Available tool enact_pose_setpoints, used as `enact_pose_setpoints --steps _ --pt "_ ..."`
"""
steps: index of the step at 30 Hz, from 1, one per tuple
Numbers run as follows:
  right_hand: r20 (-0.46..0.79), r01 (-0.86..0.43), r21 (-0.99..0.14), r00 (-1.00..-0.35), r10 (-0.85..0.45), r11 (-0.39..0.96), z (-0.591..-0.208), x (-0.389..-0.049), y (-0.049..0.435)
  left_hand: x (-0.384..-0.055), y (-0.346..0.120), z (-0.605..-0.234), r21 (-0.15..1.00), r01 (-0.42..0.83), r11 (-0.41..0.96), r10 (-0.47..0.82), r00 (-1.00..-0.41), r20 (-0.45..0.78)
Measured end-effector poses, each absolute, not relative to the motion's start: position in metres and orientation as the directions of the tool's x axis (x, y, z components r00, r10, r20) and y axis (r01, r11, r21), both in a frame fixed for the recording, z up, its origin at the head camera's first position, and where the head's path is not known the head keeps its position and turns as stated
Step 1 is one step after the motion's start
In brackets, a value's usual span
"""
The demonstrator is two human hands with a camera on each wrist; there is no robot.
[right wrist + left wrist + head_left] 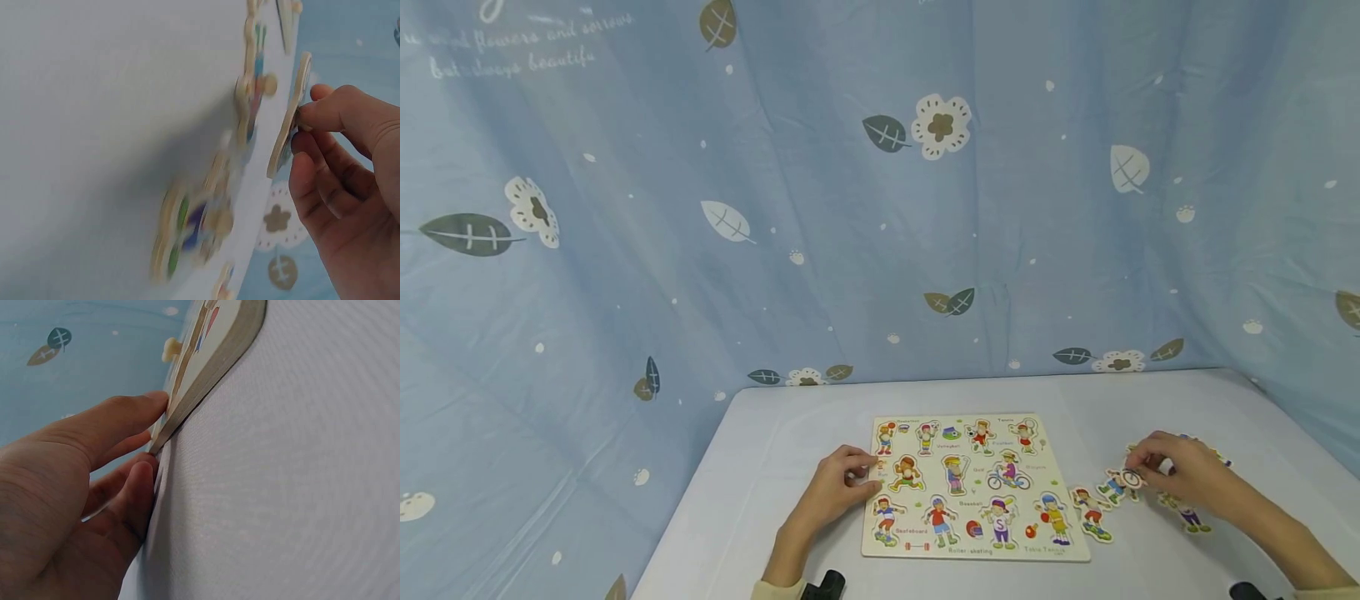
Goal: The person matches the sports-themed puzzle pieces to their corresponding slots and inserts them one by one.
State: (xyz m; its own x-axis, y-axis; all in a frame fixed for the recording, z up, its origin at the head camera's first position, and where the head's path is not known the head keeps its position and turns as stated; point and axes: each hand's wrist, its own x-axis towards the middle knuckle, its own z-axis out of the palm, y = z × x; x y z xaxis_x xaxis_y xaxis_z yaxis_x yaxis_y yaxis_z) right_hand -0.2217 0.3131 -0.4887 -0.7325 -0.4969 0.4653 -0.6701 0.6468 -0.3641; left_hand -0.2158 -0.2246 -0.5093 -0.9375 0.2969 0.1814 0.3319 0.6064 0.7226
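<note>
A cream wooden puzzle board (917, 487) printed with sports figures lies flat on the table. My left hand (838, 489) holds its left edge. In the left wrist view, the thumb (147, 407) touches the face of the board (206, 369) near the edge, and some fingers are curled low beside it. To the right of the board, my right hand (1183, 472) pinches a thin wooden puzzle piece (289, 125), raised off the table; its picture is mostly turned away in the right wrist view. Fingers partly cover this piece (1132, 477) from above.
Several loose figure pieces lie right of the board, among them a red-shirted one (1091, 514) by its edge and one (1191, 517) under the right hand. Small knobs stick up from pieces (255, 87). A blue patterned curtain (880, 208) hangs behind the white table (760, 450).
</note>
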Motion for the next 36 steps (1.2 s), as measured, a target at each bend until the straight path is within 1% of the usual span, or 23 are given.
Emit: enact_pose_setpoints --steps 1,5,8,12,18,22,28,36 --pt "0.458 -0.665 -0.367 -0.738 -0.496 0.651 -0.488 -0.222 0.308 -0.216 -0.224 -0.509 0.723 0.331 0.606 0.296 -0.938 0.181" --pt "0.369 -0.594 -0.441 -0.803 -0.467 0.673 -0.481 -0.223 0.284 -0.216 -0.224 -0.508 0.724 0.328 0.606 0.296 -0.938 0.177" --pt "0.320 -0.566 -0.477 -0.824 -0.467 0.673 -0.477 -0.224 0.266 -0.216 -0.224 -0.507 0.728 0.322 0.605 0.296 -0.940 0.170" --pt "0.289 -0.571 -0.497 -0.819 -0.496 0.654 -0.473 -0.227 0.240 -0.216 -0.224 -0.507 0.730 0.317 0.606 0.294 -0.941 0.164" --pt "0.217 -0.552 -0.569 -0.816 -0.536 0.609 -0.474 -0.230 0.202 -0.216 -0.225 -0.510 0.721 0.336 0.606 0.303 -0.935 0.182" --pt "0.195 -0.546 -0.608 -0.807 -0.558 0.577 -0.476 -0.232 0.182 -0.216 -0.226 -0.511 0.722 0.338 0.603 0.303 -0.935 0.185" --pt "0.191 -0.554 -0.610 -0.797 -0.574 0.567 -0.480 -0.236 0.161 -0.217 -0.226 -0.512 0.726 0.335 0.600 0.304 -0.935 0.181" --pt "0.207 -0.566 -0.589 -0.796 -0.569 0.577 -0.481 -0.236 0.147 -0.218 -0.226 -0.512 0.730 0.325 0.602 0.297 -0.939 0.173"
